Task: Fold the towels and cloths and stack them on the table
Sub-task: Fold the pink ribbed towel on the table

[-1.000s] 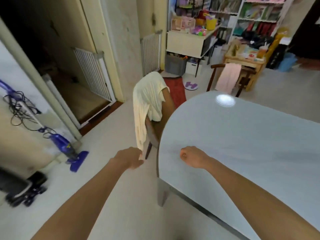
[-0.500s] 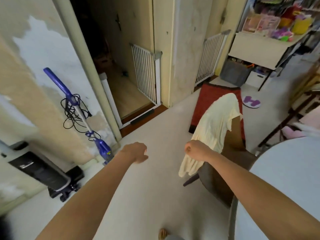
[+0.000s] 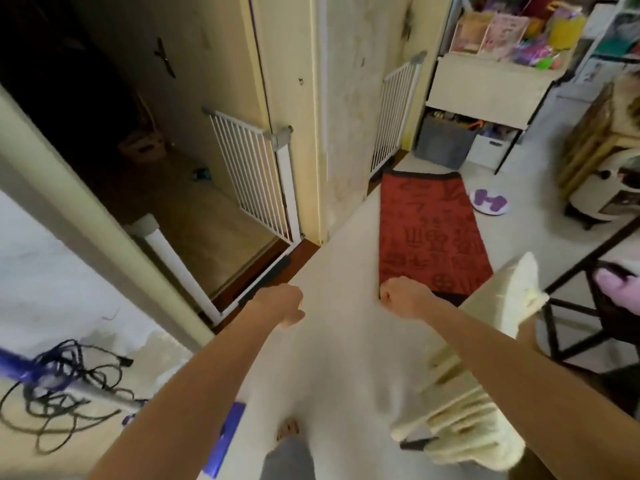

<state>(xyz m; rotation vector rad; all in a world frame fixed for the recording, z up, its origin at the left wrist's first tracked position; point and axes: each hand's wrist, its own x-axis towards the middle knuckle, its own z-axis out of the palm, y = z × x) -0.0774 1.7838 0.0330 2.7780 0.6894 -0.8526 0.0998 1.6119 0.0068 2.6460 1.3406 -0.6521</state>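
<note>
— Head view: how many cloths?
— One cream cloth (image 3: 485,358), draped under the right forearm.
— Hands?
— Two: left hand (image 3: 282,304) and right hand (image 3: 403,296), both curled into fists, holding nothing, above the floor (image 3: 339,358).

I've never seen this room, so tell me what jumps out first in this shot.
Two bare forearms reach forward at centre, the left hand and right hand both curled into fists and holding nothing. Under the right forearm, a pale yellow cloth hangs over a chair at lower right. Beyond the right fist lies a red patterned rug, and a white barred gate stands in the dark doorway on the left.
</note>
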